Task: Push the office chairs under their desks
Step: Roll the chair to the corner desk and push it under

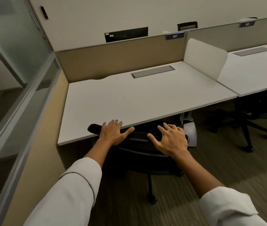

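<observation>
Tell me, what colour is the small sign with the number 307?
The sign is dark blue with white digits, seen in the head view.

Black mesh chair (139, 136), white desk (139, 98), tan partition (113, 57), striped brown carpet (129, 209), blue "307" label (174, 36)

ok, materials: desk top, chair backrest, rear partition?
Desk top: looks like matte white laminate, smooth and even, thin edge. Chair backrest: black, seemingly plastic top rail with perforated mesh below. Rear partition: tan panel, probably fabric-covered, flat and non-reflective, with a pale trim on top.
</observation>
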